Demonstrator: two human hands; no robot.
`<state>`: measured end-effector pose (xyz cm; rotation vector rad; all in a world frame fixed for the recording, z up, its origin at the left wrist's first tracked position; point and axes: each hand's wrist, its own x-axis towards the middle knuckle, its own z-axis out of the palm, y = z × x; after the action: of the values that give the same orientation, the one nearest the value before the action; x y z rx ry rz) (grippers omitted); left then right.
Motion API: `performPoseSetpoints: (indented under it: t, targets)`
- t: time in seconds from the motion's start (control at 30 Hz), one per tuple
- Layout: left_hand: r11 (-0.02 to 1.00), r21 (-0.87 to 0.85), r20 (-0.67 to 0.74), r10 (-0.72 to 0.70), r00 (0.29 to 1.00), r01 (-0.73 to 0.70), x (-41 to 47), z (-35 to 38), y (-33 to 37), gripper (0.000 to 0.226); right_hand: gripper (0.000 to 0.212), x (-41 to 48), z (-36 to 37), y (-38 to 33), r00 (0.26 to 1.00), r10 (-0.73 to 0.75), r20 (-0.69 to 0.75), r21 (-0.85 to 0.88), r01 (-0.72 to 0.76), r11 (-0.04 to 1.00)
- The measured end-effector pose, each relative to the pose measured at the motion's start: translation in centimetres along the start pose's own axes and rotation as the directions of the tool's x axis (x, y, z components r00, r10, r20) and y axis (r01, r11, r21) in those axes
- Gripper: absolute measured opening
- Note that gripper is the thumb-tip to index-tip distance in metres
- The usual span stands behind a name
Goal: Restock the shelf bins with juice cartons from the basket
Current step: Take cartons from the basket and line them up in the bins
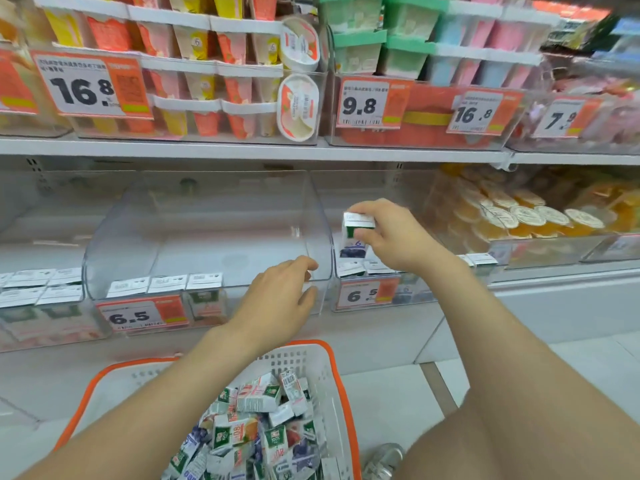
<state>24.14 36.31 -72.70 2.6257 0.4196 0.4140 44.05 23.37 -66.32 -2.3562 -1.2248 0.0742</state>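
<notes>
The fingers [376,210] of our right hand [388,233] are clamped on the top of a small white-and-green cardboard juice carton [356,226] held over the right-hand clear plastic shelf bin [420,297], and since it looks light and stiff yet crushable, we judge a gentle pinch across its flat sides best, while we cannot tell what our left hand [280,292] grips.

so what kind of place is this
Most likely a grocery shop or supermarket aisle: shelves hold clear bins of packaged food, printed price tags like 6.5 and 16.8 hang on the bin fronts, and a basket of juice cartons sits below.
</notes>
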Motion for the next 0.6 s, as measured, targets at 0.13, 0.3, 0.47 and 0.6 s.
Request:
performPoseSetpoints:
  t: [0.13,0.3,0.47,0.6]
  targets:
    - [0.995,0.064,0.043,0.07,0.997,-0.073,-0.4,0.3,-0.7,0.037,0.041,1.1,2.0,0.0,0.97,0.017,0.243,-0.047,-0.006,0.999]
    - [0.995,0.001,0.026,0.102,0.994,-0.102,-0.6,-0.6,-1.3,0.035,0.052,1.2,2.7,-0.6,0.929,0.109,0.354,-0.076,-0.087,0.993]
    - [0.991,-0.007,-0.055,0.131,0.99,-0.132,-2.0,-2.2,-1.7,0.03,0.046,-0.4,1.6,-2.3,0.987,0.118,0.105,-0.034,-0.115,0.993]
    - [0.979,0.063,-0.217,0.204,0.955,-0.195,-4.9,-3.0,-2.1,0.014,0.025,-4.8,0.5,-6.9,0.983,0.0,-0.185,0.206,0.039,0.978]
